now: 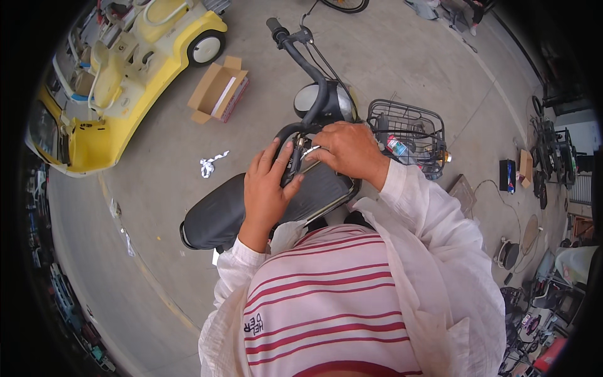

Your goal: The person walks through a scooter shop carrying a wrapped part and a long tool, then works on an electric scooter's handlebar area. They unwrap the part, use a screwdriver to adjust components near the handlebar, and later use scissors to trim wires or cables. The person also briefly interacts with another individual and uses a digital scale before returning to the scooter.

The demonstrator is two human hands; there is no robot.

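Observation:
A two-wheeler with a bent black handlebar (319,78) stands in front of me, its dark seat (220,210) to the left. My left hand (267,185) is wrapped around the near end of the handlebar, by the brake lever mount (294,162). Close beside it, my right hand (352,149) is closed, thumb and fingers pinched together at the brake lever mount. A small silvery piece (310,151) shows by the right fingertips; what they grip is mostly hidden. Beyond the hands sits a round headlight (308,99).
A black wire basket (405,116) with a bottle in it is at the right front. On the floor are an open cardboard box (217,94) and crumpled white paper (207,168). A yellow cart (135,107) stands far left; several parts and a stool clutter the right.

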